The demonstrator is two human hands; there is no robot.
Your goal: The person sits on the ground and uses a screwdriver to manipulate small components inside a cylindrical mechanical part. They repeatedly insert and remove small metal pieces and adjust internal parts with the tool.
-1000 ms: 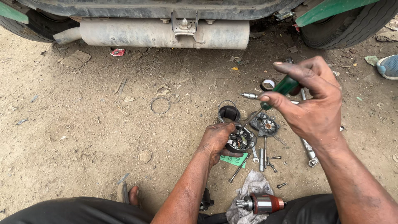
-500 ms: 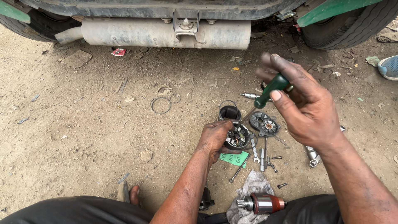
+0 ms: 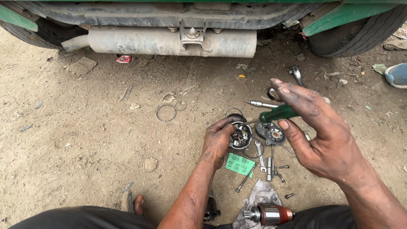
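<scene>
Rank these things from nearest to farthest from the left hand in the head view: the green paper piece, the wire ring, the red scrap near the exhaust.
From the left hand:
1. Green paper piece, just right, below it.
2. Wire ring, up-left on the dirt.
3. Red scrap, far up-left by the exhaust.

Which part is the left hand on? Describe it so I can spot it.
Below the grey muffler, find the parts scattered on the dirt. The left hand grips a round black plate with copper bits inside; the grey plate beside it lies untouched.
</scene>
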